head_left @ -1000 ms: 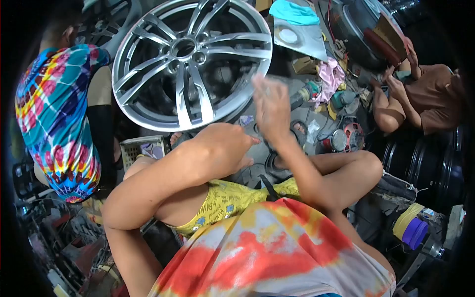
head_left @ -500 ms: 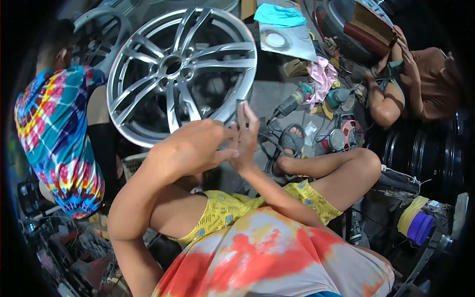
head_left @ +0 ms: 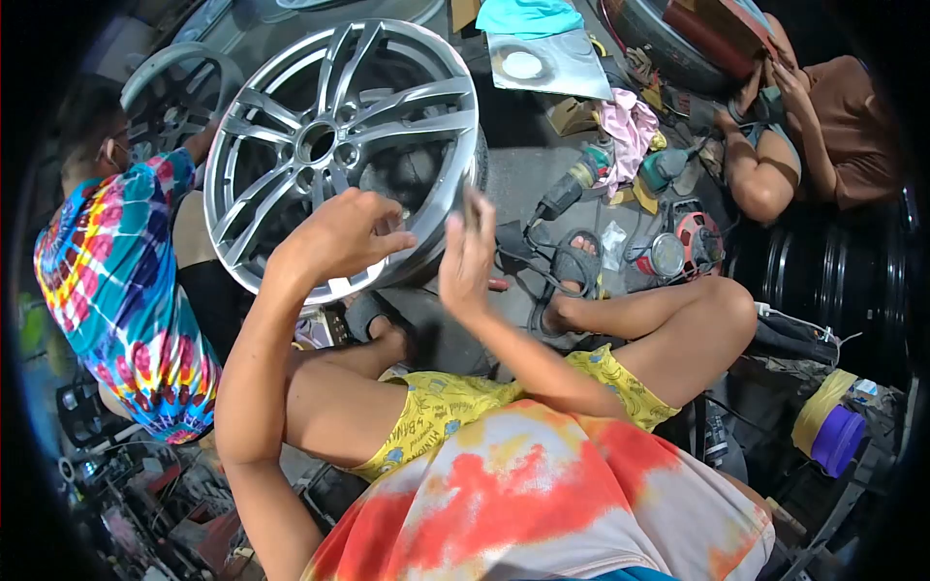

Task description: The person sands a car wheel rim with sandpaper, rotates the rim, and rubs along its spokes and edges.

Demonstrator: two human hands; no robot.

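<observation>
A silver alloy wheel rim with paired spokes lies tilted before me. My left hand is in front of its lower edge, back of the hand towards me. Its thumb and forefinger stand apart with nothing visible between them; the other fingers are partly hidden. Just right of the rim is my right hand, raised with fingers up. A small dark flat piece sits between its fingers; its kind cannot be made out. The hands are apart from each other.
A person in a tie-dye shirt sits at left by another wheel. Another person in brown crouches at right. Power tools, a pink cloth and a grey panel with a turquoise cloth lie ahead.
My hands were close together around the small dark piece and have moved apart. The left hand shifted left and up; the right stays near its place with the piece. My view shifted slightly.
</observation>
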